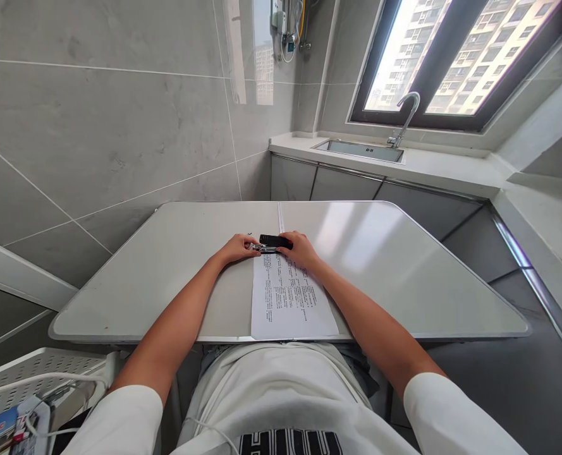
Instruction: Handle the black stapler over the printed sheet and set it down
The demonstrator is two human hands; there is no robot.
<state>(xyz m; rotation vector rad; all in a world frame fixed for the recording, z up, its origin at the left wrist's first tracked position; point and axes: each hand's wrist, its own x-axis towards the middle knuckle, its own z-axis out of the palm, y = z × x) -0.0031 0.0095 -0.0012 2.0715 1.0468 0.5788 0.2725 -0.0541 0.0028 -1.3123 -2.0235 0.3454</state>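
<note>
the table [404, 278] has a pale, shiny top with rounded corners, and a thin seam [280, 218] (it starts near the middle of the far edge). on this top lies a white printed paper [290, 309], its near end close to the near edge.

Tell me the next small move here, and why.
Probably steady the stapler with the right hand while the left hand adjusts its metal part: both hands hold it, and that part shows beside the black one.
</note>
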